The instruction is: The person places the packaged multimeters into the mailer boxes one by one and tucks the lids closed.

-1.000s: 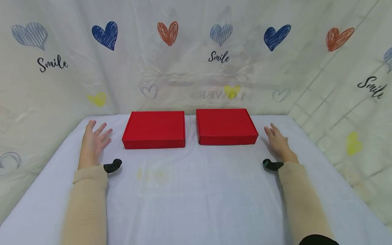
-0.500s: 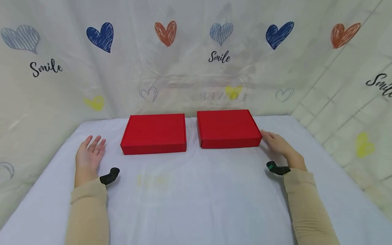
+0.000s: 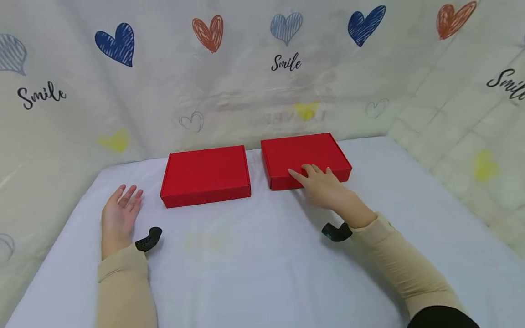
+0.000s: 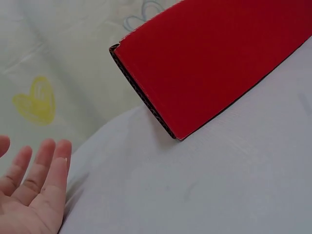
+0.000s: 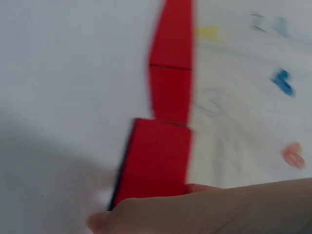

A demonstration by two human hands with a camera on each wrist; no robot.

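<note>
Two closed red cardboard boxes lie side by side at the back of the table: the left box [image 3: 207, 173] and the right box [image 3: 301, 152]. My right hand [image 3: 328, 191] reaches over the front of the right box, thumb and fingers spread and their tips overlapping its front face and top edge. In the right wrist view, blurred, part of that hand [image 5: 204, 204] covers the near end of a red box. My left hand [image 3: 116, 221] stays left of the left box, palm up, fingers loosely bent around nothing. The left wrist view shows it apart from the box's corner.
A white cloth [image 3: 242, 273] covers the table. Behind it hangs a pale curtain [image 3: 238, 91] printed with hearts and "Smile". Black wrist-worn cameras jut out beside the left wrist [image 3: 149, 239] and the right wrist [image 3: 337, 231].
My right hand has moved left, from beside the right box to over its front. The left hand has lowered slightly toward me, then stayed. The head view has shifted; both boxes stay put.
</note>
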